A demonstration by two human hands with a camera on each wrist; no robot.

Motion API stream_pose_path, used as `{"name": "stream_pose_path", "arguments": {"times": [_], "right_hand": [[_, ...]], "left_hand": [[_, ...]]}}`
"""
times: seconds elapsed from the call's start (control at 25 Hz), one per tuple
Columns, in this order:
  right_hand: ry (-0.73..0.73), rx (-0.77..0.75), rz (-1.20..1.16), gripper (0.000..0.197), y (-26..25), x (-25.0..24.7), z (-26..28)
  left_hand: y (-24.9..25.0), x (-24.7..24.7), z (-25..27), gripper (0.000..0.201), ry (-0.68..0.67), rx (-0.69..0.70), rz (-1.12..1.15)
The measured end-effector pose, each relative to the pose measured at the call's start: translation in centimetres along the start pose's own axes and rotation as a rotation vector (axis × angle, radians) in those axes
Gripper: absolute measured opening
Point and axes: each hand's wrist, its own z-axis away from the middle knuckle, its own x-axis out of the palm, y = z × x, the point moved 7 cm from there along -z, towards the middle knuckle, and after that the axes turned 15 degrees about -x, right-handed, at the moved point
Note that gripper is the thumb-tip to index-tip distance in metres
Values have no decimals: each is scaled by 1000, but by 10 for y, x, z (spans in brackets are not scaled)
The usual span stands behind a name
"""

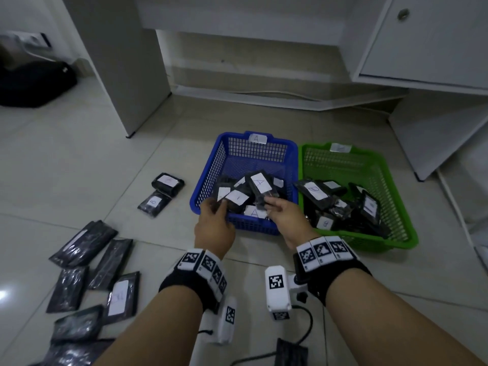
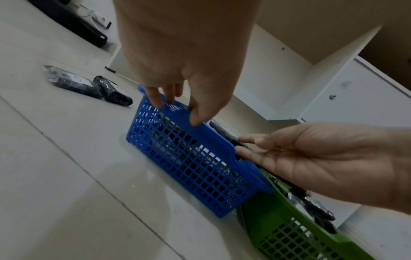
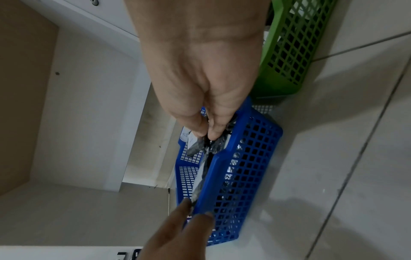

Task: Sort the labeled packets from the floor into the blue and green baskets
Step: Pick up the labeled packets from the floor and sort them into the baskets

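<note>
Right, both hands are over the near edge of the blue basket (image 1: pixel 239 143), and this looks like the drop-off step for an A-labelled packet. The right hand (image 1: pixel 284 215) pinches the near end of a black packet (image 1: pixel 260 187) between thumb and fingers; the packet's white label reads A and it leans on the pile already inside the blue basket. The left hand (image 1: pixel 214 221) hovers at the basket's near left corner, fingers loosely curled downward. The left wrist view shows its fingertips (image 2: pixel 195 119) just at the rim with nothing between them, so it appears empty.

The green basket (image 1: pixel 369 165) sits touching the blue basket's right side, holding its own heap of packets, one marked B. Left of the blue basket, two more labelled packets (image 1: pixel 161 194) lie on the floor (image 1: pixel 79 165). Farther left and nearer the person, a spread of black packets (image 1: pixel 89 270) waits, several face down.

Judging ahead: the right hand needs to let go so the packet settles in, then a reach left of the blue basket for the next one, checking its label first.
</note>
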Motion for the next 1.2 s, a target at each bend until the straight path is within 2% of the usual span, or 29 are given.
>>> {"name": "stream_pose_path", "arguments": {"times": [0.08,0.12,0.24,0.36,0.44,0.56,0.68,0.76,0.84,0.88,0.96,1.08,1.2], "right_hand": [[-113,-10,61,45,1,8,-1],[-139,-12,105,44,2,8,3],[-38,-67,105,34,-5,-3,26],[38,-132,56,27,-12,-20,67],[3,-126,60,27,-6,-24,100],[-181,-73,167,32,16,-19,160],[-565,-86,477,50,42,0,210],[-796,-108,682,62,57,9,234],[-889,-150,821,65,64,12,251],[-892,-184,867,63,64,12,257],[-845,-251,935,52,61,9,262],[-672,-246,891,33,45,-5,259],[-454,-231,822,25,20,-24,255]], "left_hand": [[-10,8,-4,70,-94,-38,-241],[-10,7,-5,72,-139,-24,-276],[-2,-6,-5,70,-213,81,-161],[-1,-21,19,51,-232,137,-6],[-14,-22,48,34,-289,123,109],[-46,-5,114,20,-454,127,85],[-80,16,179,20,-631,158,-96],[-100,25,204,32,-715,201,-221],[-118,30,222,60,-773,236,-387],[-125,31,228,69,-778,221,-467],[-136,31,234,75,-747,172,-521],[-137,29,235,65,-725,112,-481],[-130,18,221,51,-696,82,-453]]}}
